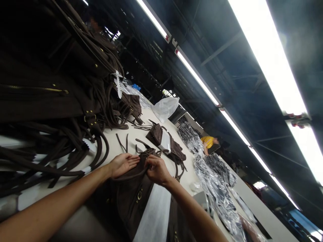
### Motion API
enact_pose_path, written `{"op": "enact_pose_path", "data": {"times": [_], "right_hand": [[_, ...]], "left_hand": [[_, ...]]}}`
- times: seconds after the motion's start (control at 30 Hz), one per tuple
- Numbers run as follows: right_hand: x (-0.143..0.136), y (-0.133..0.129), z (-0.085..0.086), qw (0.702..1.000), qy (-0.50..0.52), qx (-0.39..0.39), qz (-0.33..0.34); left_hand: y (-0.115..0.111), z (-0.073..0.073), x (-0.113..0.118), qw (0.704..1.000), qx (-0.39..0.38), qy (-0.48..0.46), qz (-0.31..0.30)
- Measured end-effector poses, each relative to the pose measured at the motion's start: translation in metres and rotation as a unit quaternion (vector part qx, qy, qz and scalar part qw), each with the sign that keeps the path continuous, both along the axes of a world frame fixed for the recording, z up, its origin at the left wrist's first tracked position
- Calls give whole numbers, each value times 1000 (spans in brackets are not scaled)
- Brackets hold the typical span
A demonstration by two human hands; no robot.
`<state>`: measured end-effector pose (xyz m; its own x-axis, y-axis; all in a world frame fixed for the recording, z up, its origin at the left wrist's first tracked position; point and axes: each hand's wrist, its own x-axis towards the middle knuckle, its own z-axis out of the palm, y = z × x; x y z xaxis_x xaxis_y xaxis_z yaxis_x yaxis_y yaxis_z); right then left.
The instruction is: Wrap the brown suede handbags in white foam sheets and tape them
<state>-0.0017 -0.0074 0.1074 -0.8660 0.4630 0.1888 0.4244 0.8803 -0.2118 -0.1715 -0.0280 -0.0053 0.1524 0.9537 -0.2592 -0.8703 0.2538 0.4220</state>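
The left hand [122,163] lies nearly flat, fingers stretched out and together, resting on the top edge of a dark brown handbag [131,193] that lies on the pale worktable [114,141] right in front of the person. The right hand [156,170] is curled closed — pinching the bag's top edge near its strap. A second brown handbag [161,136] lies just beyond; a heap of brown bags and straps [63,101] rises at left — clear plastic wrappers [214,174] lie to the right.
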Motion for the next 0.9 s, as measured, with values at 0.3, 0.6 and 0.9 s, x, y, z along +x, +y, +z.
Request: {"op": "enact_pose_path", "data": {"times": [0.3,0.6,0.9], "right_hand": [[2,5,-14,999,7,15,-35],[-35,14,-17,974,-196,110,-37],[-49,40,-27,941,-250,197,110]], "left_hand": [[3,-6,15,994,48,5,-101],[-32,-22,-8,981,2,61,-182],[-97,9,-16,976,51,88,-192]]}}
